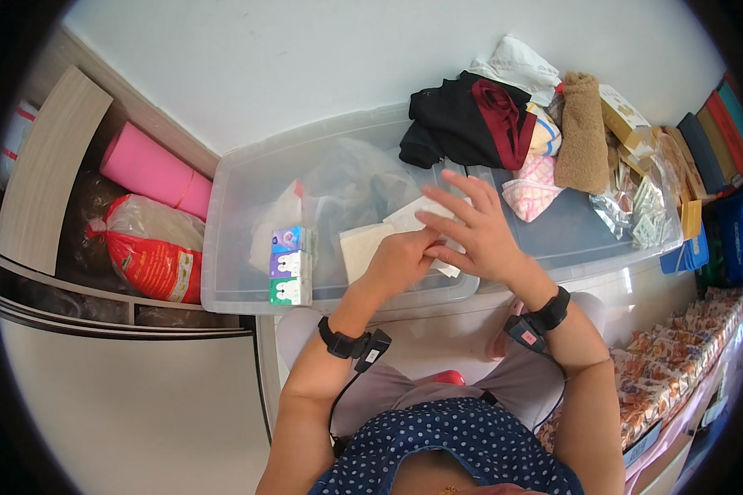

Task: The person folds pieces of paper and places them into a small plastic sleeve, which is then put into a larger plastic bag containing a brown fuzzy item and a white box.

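Whitish sheets partly behind left hand; grip unclear

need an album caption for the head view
Left hand and right hand meet over a clear plastic bin, near small coloured packs.

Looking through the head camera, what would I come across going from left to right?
Pink roll → stacked small packs → the person's left hand → their right hand → brown rolled fluffy cloth → red flat, upright item near the right edge.
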Demonstrator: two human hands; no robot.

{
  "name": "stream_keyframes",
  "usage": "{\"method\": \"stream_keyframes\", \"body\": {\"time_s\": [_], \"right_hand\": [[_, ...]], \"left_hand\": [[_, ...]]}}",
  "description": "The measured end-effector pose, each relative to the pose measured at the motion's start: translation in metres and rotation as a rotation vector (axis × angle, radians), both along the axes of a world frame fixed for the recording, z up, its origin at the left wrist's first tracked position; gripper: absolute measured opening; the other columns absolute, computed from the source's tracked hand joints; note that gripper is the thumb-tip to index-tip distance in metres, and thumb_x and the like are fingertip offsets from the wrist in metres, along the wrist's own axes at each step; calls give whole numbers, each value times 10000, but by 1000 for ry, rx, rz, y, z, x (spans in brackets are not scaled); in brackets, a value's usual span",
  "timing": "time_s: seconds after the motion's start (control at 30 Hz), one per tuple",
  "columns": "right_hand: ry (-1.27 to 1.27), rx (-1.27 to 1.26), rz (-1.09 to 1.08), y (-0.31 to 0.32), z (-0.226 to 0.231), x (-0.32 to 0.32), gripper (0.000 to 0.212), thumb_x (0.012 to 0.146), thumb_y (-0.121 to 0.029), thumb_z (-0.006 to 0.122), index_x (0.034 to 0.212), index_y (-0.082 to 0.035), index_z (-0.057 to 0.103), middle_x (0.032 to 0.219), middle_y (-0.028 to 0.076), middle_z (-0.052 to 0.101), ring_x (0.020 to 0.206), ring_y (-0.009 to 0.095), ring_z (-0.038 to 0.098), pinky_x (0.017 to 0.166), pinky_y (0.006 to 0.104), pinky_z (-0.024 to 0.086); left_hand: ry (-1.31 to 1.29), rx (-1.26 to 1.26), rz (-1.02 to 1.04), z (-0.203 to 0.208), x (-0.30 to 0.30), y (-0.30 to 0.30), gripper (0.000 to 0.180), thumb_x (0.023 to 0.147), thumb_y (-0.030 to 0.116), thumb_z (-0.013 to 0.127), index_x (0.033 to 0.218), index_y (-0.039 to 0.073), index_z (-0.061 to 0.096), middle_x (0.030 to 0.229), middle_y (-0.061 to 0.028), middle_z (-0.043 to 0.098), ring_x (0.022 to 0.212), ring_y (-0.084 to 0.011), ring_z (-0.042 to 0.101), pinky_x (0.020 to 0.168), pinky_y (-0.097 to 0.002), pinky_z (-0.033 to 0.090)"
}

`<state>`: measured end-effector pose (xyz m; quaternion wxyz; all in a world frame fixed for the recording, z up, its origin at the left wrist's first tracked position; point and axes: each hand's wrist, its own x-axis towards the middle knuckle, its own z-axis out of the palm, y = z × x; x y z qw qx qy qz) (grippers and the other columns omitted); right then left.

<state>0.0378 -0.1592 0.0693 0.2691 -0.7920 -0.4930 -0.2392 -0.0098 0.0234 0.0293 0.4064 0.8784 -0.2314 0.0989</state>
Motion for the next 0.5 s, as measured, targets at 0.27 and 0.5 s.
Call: {"method": "stream_keyframes", "body": {"time_s": [0.27,0.5], "right_hand": [[-78,-6,-50,-6,-17,10,148,756,-153,704,871,-79,646,866,29,602,955,216,564,956,468,366],[564,421,-171,0,-27,5,94,842,-102,658,891,-23,646,775,89,616,667,218,575,600,320,432]], "left_hand": [[-148,20,183,13,2,9,130,830,78,650,945,22,624,790,-139,663,673,-261,648,602,-338,490],[209,-736,276,8,8,13,132,864,68,672,968,-9,642,794,-14,656,710,-61,586,647,-214,480]]}}
